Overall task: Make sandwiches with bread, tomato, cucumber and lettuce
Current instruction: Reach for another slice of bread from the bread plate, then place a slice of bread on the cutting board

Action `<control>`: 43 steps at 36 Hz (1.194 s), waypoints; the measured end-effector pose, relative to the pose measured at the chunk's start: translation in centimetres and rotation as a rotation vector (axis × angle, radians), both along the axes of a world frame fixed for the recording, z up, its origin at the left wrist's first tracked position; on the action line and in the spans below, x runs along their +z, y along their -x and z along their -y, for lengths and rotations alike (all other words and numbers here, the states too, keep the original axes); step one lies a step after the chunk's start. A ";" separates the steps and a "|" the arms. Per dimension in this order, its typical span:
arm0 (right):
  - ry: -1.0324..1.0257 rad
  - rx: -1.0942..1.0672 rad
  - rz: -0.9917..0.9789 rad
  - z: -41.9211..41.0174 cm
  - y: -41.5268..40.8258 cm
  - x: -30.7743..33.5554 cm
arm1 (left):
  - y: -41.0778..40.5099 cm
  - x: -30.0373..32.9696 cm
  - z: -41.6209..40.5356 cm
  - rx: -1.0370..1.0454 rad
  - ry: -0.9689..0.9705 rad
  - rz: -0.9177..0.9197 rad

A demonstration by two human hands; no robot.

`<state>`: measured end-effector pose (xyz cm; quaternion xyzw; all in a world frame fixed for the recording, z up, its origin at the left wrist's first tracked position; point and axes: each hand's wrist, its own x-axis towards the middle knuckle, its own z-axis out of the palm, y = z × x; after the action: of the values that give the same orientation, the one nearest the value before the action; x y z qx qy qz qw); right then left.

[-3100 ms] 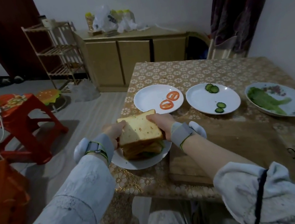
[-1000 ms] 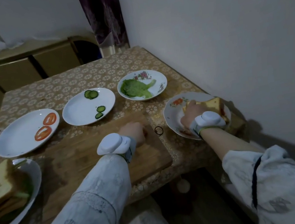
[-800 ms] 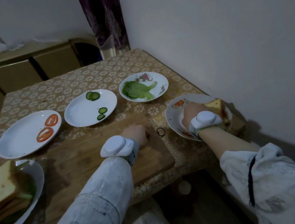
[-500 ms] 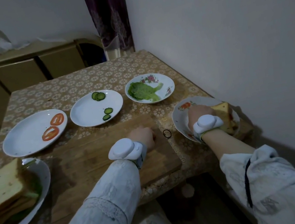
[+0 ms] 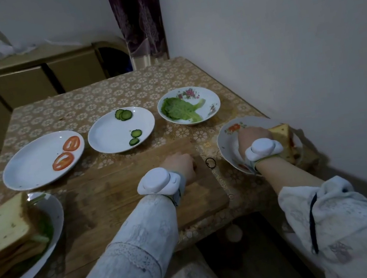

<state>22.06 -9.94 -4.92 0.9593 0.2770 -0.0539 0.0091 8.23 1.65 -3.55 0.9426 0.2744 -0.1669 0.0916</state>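
Beside a bare wall, the left hand [image 5: 179, 164] rests curled on the cutting board [image 5: 124, 198]; the right hand [image 5: 252, 137] reaches onto a plate [image 5: 227, 141] of bread [image 5: 280, 132], grip hidden.

The table [image 5: 101, 97] (gold-patterned cloth) carries five plates and a cutting board [image 5: 118, 189].

small dark ring [image 5: 210, 163] on tablecloth [image 5: 96, 97] — cabinet [image 5: 20, 84] behind
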 end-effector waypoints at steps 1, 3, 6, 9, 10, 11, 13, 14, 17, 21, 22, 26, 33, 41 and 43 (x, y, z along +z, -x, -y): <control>0.005 0.011 -0.009 0.3 0.0 0.1 | 0.0 -0.2 0.0 0.011 0.014 0.024; -0.028 0.002 -0.006 1.0 0.2 0.4 | 0.1 -0.5 -0.1 0.007 0.030 0.033; -0.114 -0.035 0.010 1.5 0.4 1.5 | 0.1 -0.6 -0.1 0.003 0.030 0.038; -0.138 -0.056 0.035 2.0 0.2 2.5 | 0.2 -0.6 0.0 -0.010 0.020 0.024; -0.152 -0.063 0.047 2.0 0.2 2.8 | 0.3 -0.6 0.1 -0.009 0.021 0.022; -0.157 -0.069 0.065 1.9 0.1 3.2 | 0.4 -0.5 0.1 -0.017 0.022 0.016; -0.180 -0.101 0.106 1.8 0.3 4.2 | 0.7 -0.6 0.1 -0.023 0.048 0.008; -0.194 -0.109 0.131 1.7 0.6 4.7 | 0.9 -0.6 0.1 -0.022 0.068 0.010; -0.187 -0.087 0.165 1.2 1.4 6.3 | 1.5 -0.7 -0.4 0.031 0.218 0.057; -0.185 -0.035 0.146 0.0 3.2 8.5 | 3.0 0.3 -0.6 0.142 0.446 0.225; -0.190 -0.008 0.149 -0.4 3.7 8.9 | 3.4 0.4 -0.7 0.186 0.475 0.286; -0.223 0.106 0.190 -2.6 6.6 10.1 | 4.8 0.0 -1.5 0.430 0.608 0.508; -0.330 0.281 0.057 -7.5 11.6 9.7 | 8.6 -0.2 -4.1 0.808 0.883 0.779; -0.530 0.286 -0.431 -11.1 15.6 7.7 | 13.4 -0.2 -7.4 0.987 0.639 0.902; -0.574 0.255 -0.532 -11.2 15.8 7.0 | 14.2 -0.3 -7.8 0.990 0.596 0.865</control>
<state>6.29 1.27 2.05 0.8334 0.3901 -0.2192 -0.3244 -6.01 9.46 -3.87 0.6243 0.5514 0.2143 0.5102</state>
